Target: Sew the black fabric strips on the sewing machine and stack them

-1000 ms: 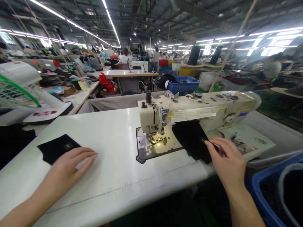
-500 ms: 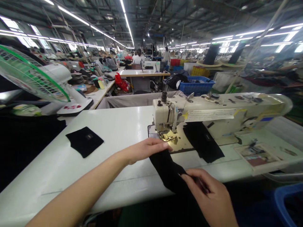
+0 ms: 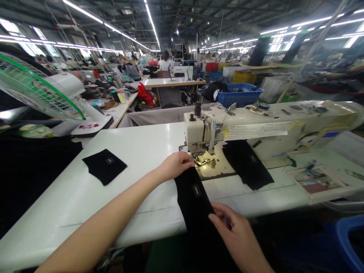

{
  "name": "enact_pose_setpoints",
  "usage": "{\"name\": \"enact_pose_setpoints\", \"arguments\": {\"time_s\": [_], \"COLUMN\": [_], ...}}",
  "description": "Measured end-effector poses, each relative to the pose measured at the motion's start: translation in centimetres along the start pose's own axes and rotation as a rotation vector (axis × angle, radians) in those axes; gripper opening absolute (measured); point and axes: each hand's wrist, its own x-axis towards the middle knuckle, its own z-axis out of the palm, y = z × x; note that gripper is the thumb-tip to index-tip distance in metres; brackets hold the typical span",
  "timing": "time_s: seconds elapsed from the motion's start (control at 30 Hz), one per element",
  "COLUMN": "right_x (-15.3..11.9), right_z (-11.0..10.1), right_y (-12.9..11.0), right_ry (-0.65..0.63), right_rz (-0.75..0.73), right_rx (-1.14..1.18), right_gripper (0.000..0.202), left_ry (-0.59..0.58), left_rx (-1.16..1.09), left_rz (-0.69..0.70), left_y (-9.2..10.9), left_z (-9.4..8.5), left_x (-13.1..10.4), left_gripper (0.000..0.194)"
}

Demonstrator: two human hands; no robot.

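A long black fabric piece (image 3: 190, 203) with a small dark label (image 3: 196, 190) hangs over the table's front edge. My left hand (image 3: 178, 165) pinches its upper end, close to the presser foot (image 3: 203, 161) of the sewing machine (image 3: 199, 131). Lower down, my right hand (image 3: 231, 223) grips the same fabric by its right edge, thumb on top. Another black labelled piece (image 3: 247, 165) lies under the machine arm, to the right of the needle area. A third black piece (image 3: 104, 167) rests flat on the left of the table.
The pale table (image 3: 150, 146) holds the machine and a small parts tray (image 3: 318, 182) at right. A green-rimmed fan (image 3: 36, 89) stands at left. Behind are a blue basket (image 3: 239, 94) and another sewing station (image 3: 176, 81). A blue bin (image 3: 348, 242) sits at lower right.
The fabric in my hands is now spread flatter, and its label faces up in view. My left hand has drawn slightly back to the left, its fingers bent into a pinch.
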Motion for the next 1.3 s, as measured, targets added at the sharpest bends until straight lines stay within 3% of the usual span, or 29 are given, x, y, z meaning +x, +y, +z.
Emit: {"name": "enact_pose_setpoints", "arguments": {"time_s": [0.1, 0.17, 0.3, 0.4, 0.5, 0.6, 0.83, 1.3], "right_x": [-0.2, -0.2, -0.2, 0.0, 0.4, 1.0, 1.2, 1.2], "right_z": [1.2, 1.6, 1.2, 0.5, 0.1, 0.0, 0.0, 0.1], "right_y": [0.6, 0.8, 1.0, 1.4, 1.8, 2.0, 2.1, 1.7], "right_ry": [0.068, 0.095, 0.007, -0.05, -0.021, 0.001, 0.082, 0.065], "right_rz": [-0.116, -0.199, -0.377, -0.624, -0.794, -0.791, -0.801, -0.76], "right_rx": [-0.023, -0.044, -0.116, -0.178, -0.268, -0.348, -0.417, -0.452], "right_gripper": [0.034, 0.024, 0.009, 0.031, 0.046, 0.051, 0.022, 0.02], "left_ry": [0.054, 0.136, 0.23, 0.206, 0.203, 0.206, 0.213, 0.245], "left_rx": [0.297, 0.437, 0.505, 0.461, 0.414, 0.393, 0.3, 0.19], "left_rz": [0.129, 0.137, 0.122, 0.223, 0.305, 0.327, 0.345, 0.373], "left_y": [-0.9, -1.2, -1.3, -1.5, -1.8, -2.2, -3.2, -3.6], "left_z": [1.3, 2.4, 4.0, 4.2, 4.0, 3.6, 3.5, 3.4], "left_x": [0.5, 0.3, -0.6, -1.3, -1.6, -1.4, -0.9, -0.5], "left_gripper": [0.016, 0.013, 0.016, 0.021, 0.021, 0.022, 0.021, 0.019]}}
